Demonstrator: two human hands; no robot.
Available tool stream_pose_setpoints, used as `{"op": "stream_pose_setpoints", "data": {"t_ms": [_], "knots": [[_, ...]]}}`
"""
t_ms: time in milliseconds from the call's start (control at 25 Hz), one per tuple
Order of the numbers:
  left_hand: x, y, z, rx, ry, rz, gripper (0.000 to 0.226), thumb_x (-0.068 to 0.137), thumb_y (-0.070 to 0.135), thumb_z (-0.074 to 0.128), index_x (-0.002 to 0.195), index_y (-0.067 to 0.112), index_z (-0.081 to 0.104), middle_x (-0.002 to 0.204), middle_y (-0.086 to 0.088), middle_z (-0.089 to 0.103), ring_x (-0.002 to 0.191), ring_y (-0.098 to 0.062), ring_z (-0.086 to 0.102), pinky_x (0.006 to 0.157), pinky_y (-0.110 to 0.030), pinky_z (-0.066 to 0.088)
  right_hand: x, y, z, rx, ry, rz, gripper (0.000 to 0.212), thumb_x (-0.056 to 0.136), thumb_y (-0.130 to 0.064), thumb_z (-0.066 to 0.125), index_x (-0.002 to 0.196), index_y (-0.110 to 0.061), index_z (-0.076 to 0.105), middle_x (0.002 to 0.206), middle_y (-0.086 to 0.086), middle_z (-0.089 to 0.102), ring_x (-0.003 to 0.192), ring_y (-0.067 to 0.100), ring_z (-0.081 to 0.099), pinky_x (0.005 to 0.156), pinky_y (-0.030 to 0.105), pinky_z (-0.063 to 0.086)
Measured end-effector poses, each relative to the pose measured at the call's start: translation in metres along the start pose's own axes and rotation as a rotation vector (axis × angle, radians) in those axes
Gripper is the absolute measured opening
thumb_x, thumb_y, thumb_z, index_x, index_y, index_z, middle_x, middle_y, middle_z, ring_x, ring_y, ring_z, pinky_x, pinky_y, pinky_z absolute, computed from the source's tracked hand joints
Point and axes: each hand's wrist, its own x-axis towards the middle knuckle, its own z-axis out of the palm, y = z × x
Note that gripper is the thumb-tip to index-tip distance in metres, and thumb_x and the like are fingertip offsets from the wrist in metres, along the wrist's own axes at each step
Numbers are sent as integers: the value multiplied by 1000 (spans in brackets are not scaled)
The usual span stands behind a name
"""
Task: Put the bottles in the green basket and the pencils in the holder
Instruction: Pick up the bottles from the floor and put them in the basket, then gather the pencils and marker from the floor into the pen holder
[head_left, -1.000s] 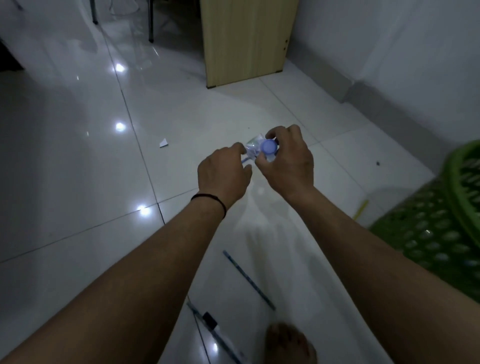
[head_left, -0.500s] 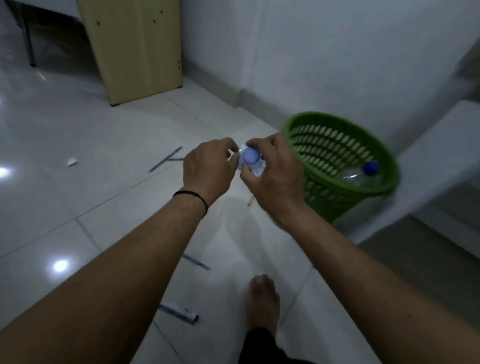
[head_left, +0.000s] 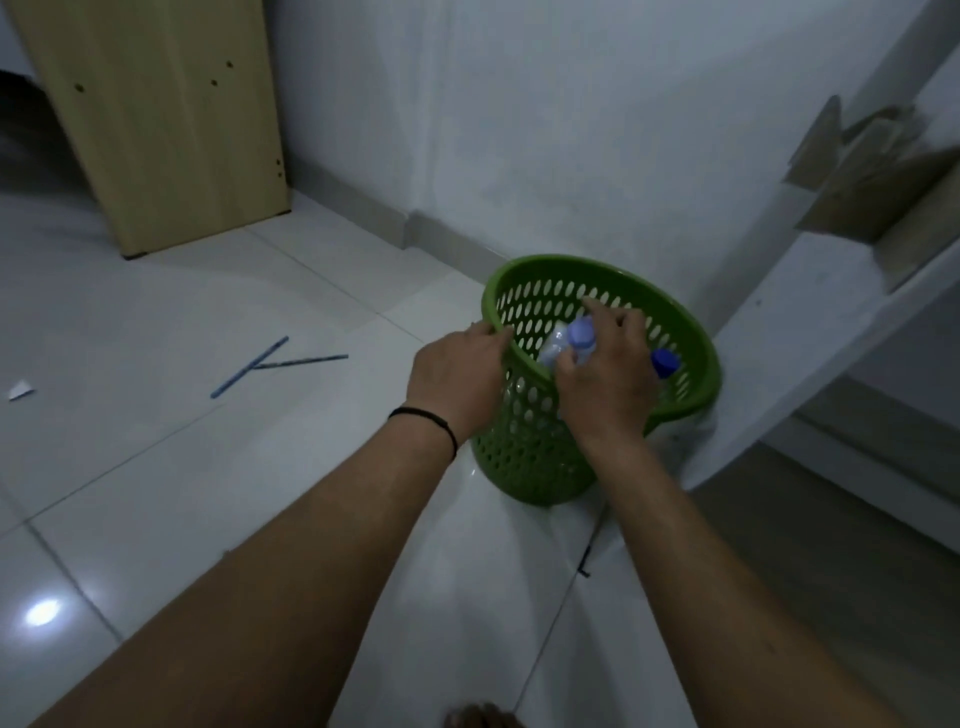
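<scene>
A green perforated basket stands on the white tiled floor by the wall. My right hand holds a crumpled clear bottle with a blue cap over the basket's opening. My left hand is at the basket's near-left rim, fingers curled at the rim; whether it grips the rim is unclear. Inside the basket, the blue cap of another bottle peeks out behind my right hand. Two blue pencils lie crossed on the floor to the left. No pencil holder is in view.
A wooden panel stands at the back left against the wall. A white ledge with cardboard pieces rises on the right. A paper scrap lies at the far left. My foot shows at the bottom edge.
I have turned towards the basket. My right hand has carried the bottle from in front of me to over the basket's opening, and my left hand has left the bottle and moved to the rim.
</scene>
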Motion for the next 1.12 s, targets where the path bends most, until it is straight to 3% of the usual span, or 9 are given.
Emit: {"op": "stream_pose_setpoints", "data": {"t_ms": [80,360,480,560,680,960,1120], "knots": [[-4,-7,7,34,-11,28,52,90,21,52,142,26,45,129,-2,60,98,-29,63,72,-39,52,-8,12,9,-12,-66,36,50,89,-26,56,139,-21,48,127,4,48,105,18,51,78,29,37],[-6,-4,6,50,-32,8,52,93,21,52,143,25,43,130,-2,60,107,-30,59,81,-43,54,-13,11,8,-13,-79,-2,24,93,-23,52,112,-16,64,109,3,54,91,15,51,75,31,40],[-22,-10,4,35,3,-66,35,94,24,51,128,22,58,115,-2,65,100,-30,61,77,-40,52,-26,0,5,22,28,-155,17,86,-20,58,101,-15,65,98,3,57,87,16,51,70,30,46],[-44,-20,6,5,16,-156,34,95,31,52,127,27,61,115,-1,67,101,-27,62,79,-39,51,-46,-13,11,45,49,-304,14,83,-21,60,96,-15,65,91,3,59,81,17,51,66,29,44],[-87,-41,10,-15,-8,-268,30,94,37,54,122,31,63,112,4,70,101,-22,64,80,-36,52,-79,-29,26,65,-68,-436,16,81,-22,63,96,-17,67,90,1,61,80,17,52,66,31,44],[-183,-89,31,14,-134,-530,28,93,37,57,119,32,67,111,7,72,102,-18,65,82,-32,51,-138,-49,68,126,-351,-540,16,81,-21,62,96,-19,68,90,0,63,80,23,59,62,36,49],[-230,-108,40,-5,-186,-656,28,93,34,57,119,30,67,112,4,72,104,-19,64,83,-33,51,-168,-63,93,132,-466,-601,17,83,-25,62,98,-21,67,91,-1,62,81,21,58,58,32,46]]}}
